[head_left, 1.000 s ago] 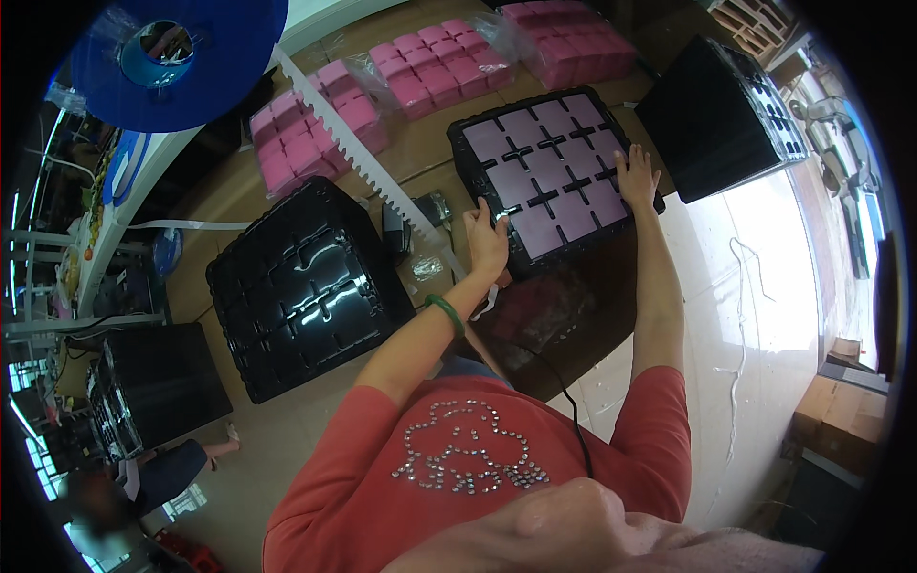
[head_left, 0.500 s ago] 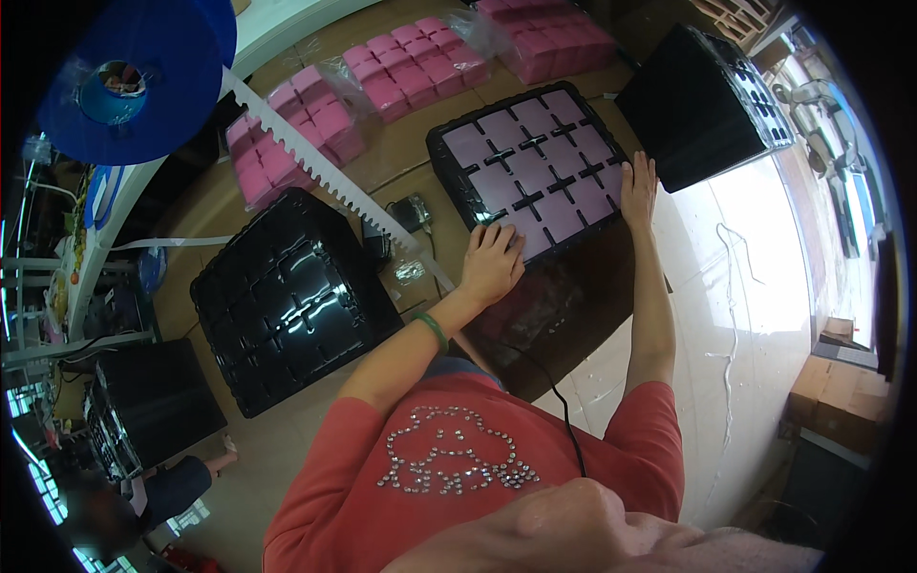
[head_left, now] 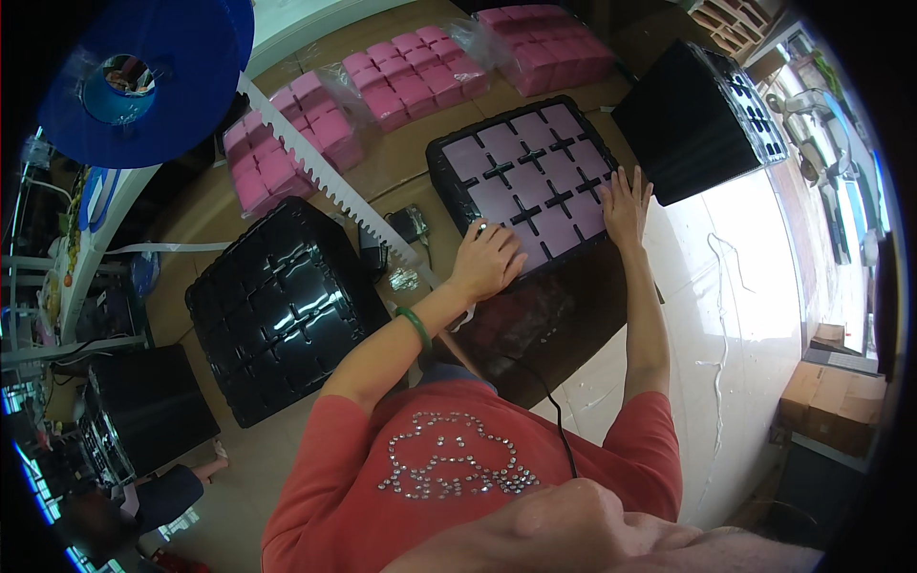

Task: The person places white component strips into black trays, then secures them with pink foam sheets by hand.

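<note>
A black plastic compartment tray [head_left: 441, 181] lies on the cardboard-covered table, its several cells filled with mauve-pink blocks [head_left: 540, 186]. Over its near left corner my left hand [head_left: 490, 260] is closed, fingers curled together; a tiny dark and pale spot shows at a fingertip, too small to name. My right hand [head_left: 626, 205] lies open along the tray's right edge, fingers stretched out. Left of my left arm sits another black tray [head_left: 287, 310], its glossy molded grid facing up. A white serrated strip [head_left: 325, 177] runs down from a blue reel [head_left: 181, 95] toward my left wrist.
Bagged pink foam blocks [head_left: 415, 76] line the table's far side. Stacks of black trays stand at the right [head_left: 673, 124] and lower left [head_left: 158, 406]. A small black adapter [head_left: 406, 224] lies between the trays. Another person's arm [head_left: 205, 468] shows at lower left.
My left hand's fingers have gone from spread to curled at the tray corner. The fingers of my right hand reach slightly farther in over the tray's edge. The view has shifted a little.
</note>
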Available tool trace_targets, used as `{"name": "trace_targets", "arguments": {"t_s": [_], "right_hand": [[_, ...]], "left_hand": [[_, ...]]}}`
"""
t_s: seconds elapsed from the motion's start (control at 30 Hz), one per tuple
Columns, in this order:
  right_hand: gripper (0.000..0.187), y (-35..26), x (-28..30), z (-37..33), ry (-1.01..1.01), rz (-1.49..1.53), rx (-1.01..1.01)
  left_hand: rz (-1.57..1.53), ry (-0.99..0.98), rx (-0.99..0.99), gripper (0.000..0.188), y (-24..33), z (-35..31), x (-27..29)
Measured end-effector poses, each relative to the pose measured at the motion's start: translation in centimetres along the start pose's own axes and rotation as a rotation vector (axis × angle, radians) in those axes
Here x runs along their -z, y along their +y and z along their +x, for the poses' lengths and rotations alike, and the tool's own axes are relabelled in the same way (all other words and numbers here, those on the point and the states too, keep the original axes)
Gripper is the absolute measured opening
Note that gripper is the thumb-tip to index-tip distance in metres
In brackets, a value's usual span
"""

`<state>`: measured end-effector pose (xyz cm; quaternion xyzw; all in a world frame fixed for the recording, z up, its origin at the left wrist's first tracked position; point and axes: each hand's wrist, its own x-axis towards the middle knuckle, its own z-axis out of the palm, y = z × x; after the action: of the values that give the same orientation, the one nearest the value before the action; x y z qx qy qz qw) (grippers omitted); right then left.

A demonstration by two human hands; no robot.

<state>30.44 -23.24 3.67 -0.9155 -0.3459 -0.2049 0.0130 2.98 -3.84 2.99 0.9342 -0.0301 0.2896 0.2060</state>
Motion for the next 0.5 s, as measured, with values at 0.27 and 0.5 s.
{"name": "trace_targets", "arguments": {"t_s": [0.27,0.5], "right_hand": [[0.060,-7.8,-4.7,12.1,-0.148,0.182,0.050],[0.057,-9.8,-3.6,11.8,0.135,0.201,-0.135]], "left_hand": [[0.439,-0.147,0.277,0.059,-9.4,4.6,-1.5],[0.291,-0.025,0.476,0.068,-4.8,2.9,1.4]]}}
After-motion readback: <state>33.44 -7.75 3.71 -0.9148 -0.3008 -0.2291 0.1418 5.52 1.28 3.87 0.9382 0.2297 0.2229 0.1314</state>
